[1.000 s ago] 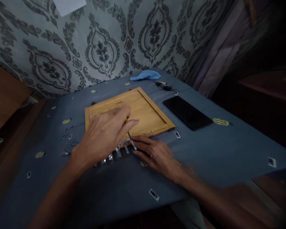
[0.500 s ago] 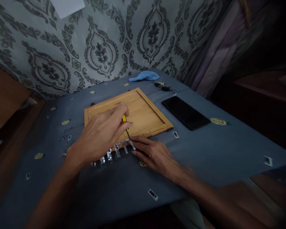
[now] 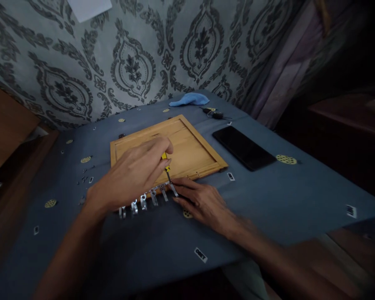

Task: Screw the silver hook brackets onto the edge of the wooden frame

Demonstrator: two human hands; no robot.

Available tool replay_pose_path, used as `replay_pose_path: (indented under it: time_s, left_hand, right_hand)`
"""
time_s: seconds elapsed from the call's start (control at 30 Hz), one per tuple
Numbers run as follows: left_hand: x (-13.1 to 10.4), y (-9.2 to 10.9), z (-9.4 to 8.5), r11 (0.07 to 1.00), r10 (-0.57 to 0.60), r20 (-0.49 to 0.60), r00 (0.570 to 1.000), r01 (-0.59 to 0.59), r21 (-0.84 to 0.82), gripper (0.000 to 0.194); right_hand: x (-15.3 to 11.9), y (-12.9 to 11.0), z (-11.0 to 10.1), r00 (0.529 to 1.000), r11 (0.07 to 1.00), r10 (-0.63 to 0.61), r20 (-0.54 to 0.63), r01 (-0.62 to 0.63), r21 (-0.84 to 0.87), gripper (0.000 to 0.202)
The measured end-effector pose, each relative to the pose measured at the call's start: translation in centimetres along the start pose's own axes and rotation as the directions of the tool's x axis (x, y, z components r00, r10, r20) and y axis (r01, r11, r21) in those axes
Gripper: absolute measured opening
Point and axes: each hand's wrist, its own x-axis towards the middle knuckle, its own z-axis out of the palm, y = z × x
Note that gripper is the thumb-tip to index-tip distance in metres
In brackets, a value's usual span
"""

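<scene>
My left hand [image 3: 133, 173] is closed around the yellow and black handle of a screwdriver [image 3: 167, 168], its shaft pointing down to the front edge of a wooden panel [image 3: 189, 143]. Along that edge sits a row of several shiny metal hooks [image 3: 154, 197]. The screwdriver tip meets the rightmost metal hook [image 3: 174, 190]; the screw head there is too small to make out. From the right, my right hand [image 3: 206, 204] pinches this same hook, fingertips at its upper end and thumb near its lower end. Part of the panel is hidden behind my left hand.
Loose screws [image 3: 85, 179] lie on the blue tablecloth [image 3: 253, 216] left of the panel. To the right is a black phone [image 3: 243, 148]. Keys [image 3: 213, 113] and a blue cloth [image 3: 190, 99] lie farther back, near the patterned wall [image 3: 133, 71].
My left hand has turned slightly with the screwdriver and shifted a little up, showing more of the leftmost hooks. My right hand stays in place at the hook.
</scene>
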Motion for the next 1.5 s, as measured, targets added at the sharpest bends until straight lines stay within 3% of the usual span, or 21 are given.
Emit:
replay_pose_path:
  time_s: [0.13,0.3,0.43,0.6,0.77,0.93,1.07,1.23,1.5]
  left_hand:
    - [0.3,0.2,0.6,0.996,-0.066,-0.095,0.993,0.060,-0.064,0.004]
    - [0.6,0.0,1.2,0.992,-0.096,-0.208,0.973,0.076,-0.103,0.018]
    - [0.6,-0.8,1.1,0.977,-0.149,-0.178,0.973,0.117,-0.180,0.026]
    - [0.7,-1.0,1.2,0.973,-0.156,-0.141,0.978,0.127,-0.195,0.020]
    - [0.8,-0.5,1.8,0.980,-0.132,-0.194,0.972,0.099,-0.171,0.021]
    - [0.8,-0.5,2.1,0.984,-0.111,-0.233,0.966,0.074,-0.162,0.027]
    - [0.7,-0.9,2.0,0.978,-0.121,-0.213,0.970,0.079,-0.193,0.035]
    - [0.5,-0.8,2.1,0.981,-0.106,-0.175,0.979,0.074,-0.180,0.031]
    - [0.8,-0.8,2.1,0.979,-0.053,-0.214,0.975,0.009,-0.204,0.029]
  right_hand:
    - [0.0,-0.1,0.0,1.000,1.000,0.002,-0.008,-0.002,-0.004,0.021]
    - [-0.1,-0.2,0.0,1.000,1.000,0.000,-0.020,0.000,0.003,0.025]
    - [0.0,-0.2,0.1,1.000,1.000,-0.002,-0.021,0.002,0.013,0.027]
    - [0.1,-0.1,0.1,1.000,1.000,-0.001,-0.009,0.001,0.000,0.027]
    - [0.0,0.0,0.2,1.000,1.000,-0.018,-0.023,0.018,-0.015,0.035]
    - [0.0,-0.1,0.2,1.000,1.000,-0.007,-0.013,0.007,-0.027,0.029]
    - [0.0,-0.1,0.1,1.000,0.999,-0.009,-0.007,0.008,-0.034,0.029]
    - [0.0,-0.1,0.2,1.000,0.999,-0.003,0.000,0.003,-0.047,0.031]
    - [0.0,-0.1,0.2,1.000,0.999,0.002,-0.003,-0.002,-0.043,0.030]
